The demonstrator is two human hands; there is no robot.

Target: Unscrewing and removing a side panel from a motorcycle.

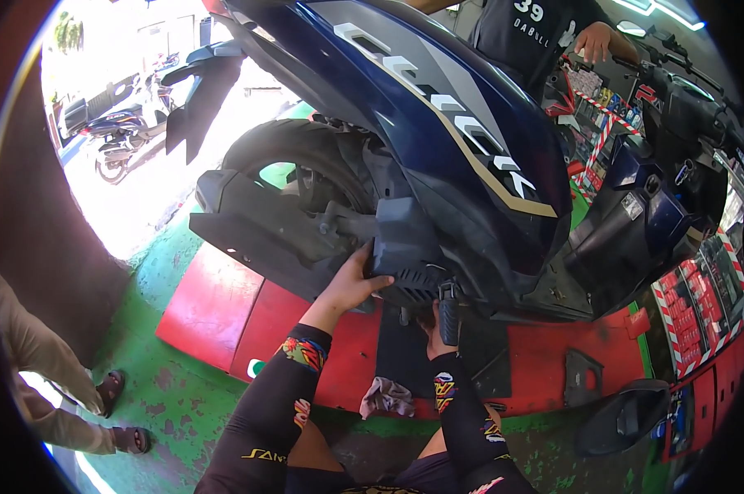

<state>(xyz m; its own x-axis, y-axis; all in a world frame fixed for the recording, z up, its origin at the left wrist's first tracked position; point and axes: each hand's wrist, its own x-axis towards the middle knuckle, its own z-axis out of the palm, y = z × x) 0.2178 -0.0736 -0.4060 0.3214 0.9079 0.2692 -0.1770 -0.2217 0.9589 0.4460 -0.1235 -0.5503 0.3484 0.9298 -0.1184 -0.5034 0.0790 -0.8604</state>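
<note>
A dark blue scooter (503,156) stands side-on before me. My left hand (351,284) is on the black plastic cover (409,239) low on its side, the thumb on the vented lower part and the fingers at the rear edge. Beside it, my right hand (434,331) reaches under the lower edge of the same cover, partly behind the black footpeg (448,317). Most of its fingers are hidden there. Behind the cover sit the dark drive case (265,222) and the rear wheel (298,152).
Under the scooter is a red platform (273,321) with a black mat (396,354). A crumpled rag (387,397) lies at its front edge; a black plastic panel (583,377) and scooter seat (623,416) are right. One person stands left, another behind the scooter.
</note>
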